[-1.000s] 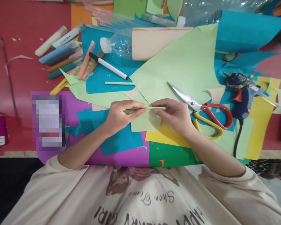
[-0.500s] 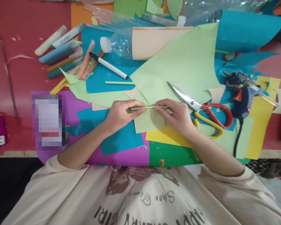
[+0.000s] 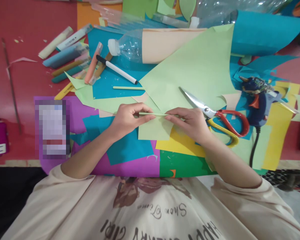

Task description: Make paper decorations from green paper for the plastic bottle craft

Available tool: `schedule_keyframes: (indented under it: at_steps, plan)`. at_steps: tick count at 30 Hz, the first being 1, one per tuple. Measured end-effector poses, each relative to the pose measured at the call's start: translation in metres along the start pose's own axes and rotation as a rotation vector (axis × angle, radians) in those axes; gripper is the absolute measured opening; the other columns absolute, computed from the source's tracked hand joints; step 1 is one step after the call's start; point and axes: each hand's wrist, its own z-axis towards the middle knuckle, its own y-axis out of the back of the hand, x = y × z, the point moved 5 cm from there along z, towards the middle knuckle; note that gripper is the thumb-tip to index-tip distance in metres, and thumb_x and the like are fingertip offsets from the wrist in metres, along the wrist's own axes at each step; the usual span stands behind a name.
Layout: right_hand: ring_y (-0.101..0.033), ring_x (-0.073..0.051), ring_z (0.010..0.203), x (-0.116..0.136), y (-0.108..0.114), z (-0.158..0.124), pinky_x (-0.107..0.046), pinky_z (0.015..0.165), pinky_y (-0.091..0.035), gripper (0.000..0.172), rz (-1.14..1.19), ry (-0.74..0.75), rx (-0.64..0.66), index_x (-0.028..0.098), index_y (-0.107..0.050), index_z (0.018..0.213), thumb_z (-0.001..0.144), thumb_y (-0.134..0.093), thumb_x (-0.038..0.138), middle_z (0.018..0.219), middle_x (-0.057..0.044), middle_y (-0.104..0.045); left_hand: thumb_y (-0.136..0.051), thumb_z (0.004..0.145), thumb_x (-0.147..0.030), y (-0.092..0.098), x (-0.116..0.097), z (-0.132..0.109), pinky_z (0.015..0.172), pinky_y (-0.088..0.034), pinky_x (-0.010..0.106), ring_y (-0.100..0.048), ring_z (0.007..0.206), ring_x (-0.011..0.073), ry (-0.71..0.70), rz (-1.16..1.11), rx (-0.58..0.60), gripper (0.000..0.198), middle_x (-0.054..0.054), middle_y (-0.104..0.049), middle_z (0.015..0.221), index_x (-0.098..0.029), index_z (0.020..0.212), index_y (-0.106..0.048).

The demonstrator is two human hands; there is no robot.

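My left hand (image 3: pixel 127 119) and my right hand (image 3: pixel 190 122) pinch the two ends of a small light green paper piece (image 3: pixel 153 128), whose top edge is rolled into a thin tube between my fingertips. The loose flap of the piece hangs down over blue and yellow paper. Both hands have their fingers closed on the rolled edge. Red and yellow handled scissors (image 3: pixel 215 116) lie just right of my right hand, blades pointing up-left. A big light green sheet (image 3: pixel 195 70) lies behind my hands.
A dark blue glue gun (image 3: pixel 257 96) with a black cord lies at the right. A clear plastic bottle (image 3: pixel 126 48), a black-capped marker (image 3: pixel 116 70), a thin green paper stick (image 3: pixel 128 88) and several rolled paper tubes (image 3: pixel 65 55) lie at the upper left. Coloured paper scraps cover the red surface.
The green piece has been turned a little between my fingers: the rolled edge sits slightly higher and the flap has shifted left. Both hands stay in the same place.
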Motion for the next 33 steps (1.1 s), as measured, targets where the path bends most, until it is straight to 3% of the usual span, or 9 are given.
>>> schedule_keyframes:
  at_steps: [8,13,17,23,30,33]
  plan:
    - [-0.060,-0.011,0.058,0.0003,0.0011,0.0008,-0.022,0.052,-0.047,0.022,0.077,-0.057,-0.024,0.017,-0.072,0.077,0.083,-0.060,0.034,0.073,-0.003,-0.072,-0.072,0.071,-0.048,-0.0005,0.0061,0.0004,0.044,-0.040,0.016,-0.057,0.053,0.0078,0.087,-0.211,-0.005,0.034,0.003,-0.073,0.073,-0.017,0.083,-0.077]
    - [-0.061,-0.012,0.061,-0.0018,0.0030,0.0004,-0.022,0.051,-0.048,0.019,0.154,-0.100,-0.068,0.017,-0.074,0.084,0.077,-0.066,0.033,0.076,-0.004,-0.072,-0.076,0.067,-0.045,-0.0021,0.0077,0.0010,0.052,-0.048,0.017,-0.066,0.065,0.0120,0.133,-0.296,0.001,0.031,0.005,-0.075,0.080,-0.018,0.082,-0.077]
    - [-0.060,-0.011,0.058,-0.0007,0.0050,0.0011,-0.022,0.051,-0.048,0.019,0.113,-0.061,-0.053,0.017,-0.072,0.077,0.078,-0.066,0.035,0.071,-0.003,-0.070,-0.077,0.066,-0.046,-0.0021,0.0076,0.0014,0.057,-0.053,0.019,-0.069,0.072,0.0153,0.148,-0.312,0.005,0.033,0.006,-0.075,0.082,-0.017,0.081,-0.077]
    - [-0.052,-0.009,0.046,0.0032,0.0060,0.0003,-0.022,0.043,-0.042,0.019,0.025,0.018,-0.039,0.019,-0.069,0.072,0.083,-0.062,0.031,0.061,0.000,-0.067,-0.077,0.065,-0.048,-0.0007,0.0054,0.0007,0.052,-0.050,0.018,-0.066,0.064,0.0132,0.156,-0.276,0.005,0.033,0.005,-0.074,0.075,-0.018,0.079,-0.077]
    - [-0.055,-0.009,0.045,0.0062,0.0066,-0.0023,-0.021,0.044,-0.045,0.017,-0.068,0.165,-0.024,0.021,-0.069,0.074,0.086,-0.059,0.029,0.061,0.001,-0.069,-0.079,0.062,-0.046,-0.0013,0.0083,0.0011,0.046,-0.042,0.017,-0.057,0.053,0.0080,0.196,-0.317,0.005,0.032,0.002,-0.070,0.066,-0.017,0.075,-0.077]
    - [-0.063,-0.010,0.055,0.0066,0.0075,-0.0022,-0.021,0.052,-0.050,0.013,-0.033,0.177,-0.013,0.020,-0.070,0.083,0.085,-0.061,0.029,0.073,-0.001,-0.073,-0.078,0.063,-0.047,-0.0006,0.0103,0.0017,0.048,-0.043,0.018,-0.057,0.054,0.0088,0.228,-0.308,0.004,0.034,0.002,-0.069,0.066,-0.016,0.076,-0.077]
